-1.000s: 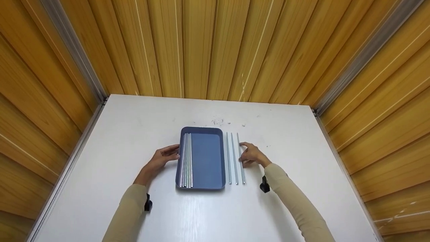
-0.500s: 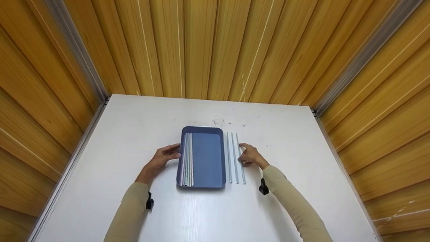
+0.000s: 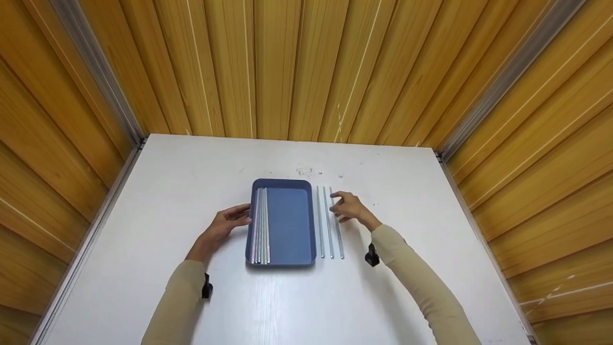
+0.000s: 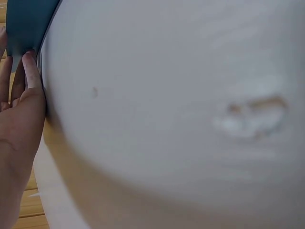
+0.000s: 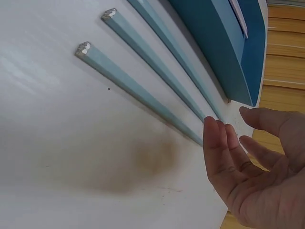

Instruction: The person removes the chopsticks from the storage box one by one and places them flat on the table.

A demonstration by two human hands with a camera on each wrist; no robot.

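A blue rectangular tray (image 3: 289, 225) lies on the white table, with several pale chopsticks (image 3: 262, 225) lined up along its left side. My left hand (image 3: 222, 227) rests its fingers against the outside of the tray's left wall; the left wrist view shows the fingertips touching it. Right of the tray, three loose light-blue chopsticks lie side by side, the rightmost chopstick (image 5: 138, 93) slightly slanted. Over the upper part of that chopstick hovers my right hand (image 3: 348, 207), its loosely bent fingers holding nothing. In the right wrist view, thumb and fingers are spread apart.
The white tabletop (image 3: 297, 306) extends around the tray and has small dark marks (image 3: 304, 171) near its back. Wood-patterned panels (image 3: 278, 72) stand behind and at both sides, with metal rails along the corners.
My right hand has let go of the rightmost chopstick and lifted up and away from it. My left hand stays at the tray's wall. The head view has shifted slightly.
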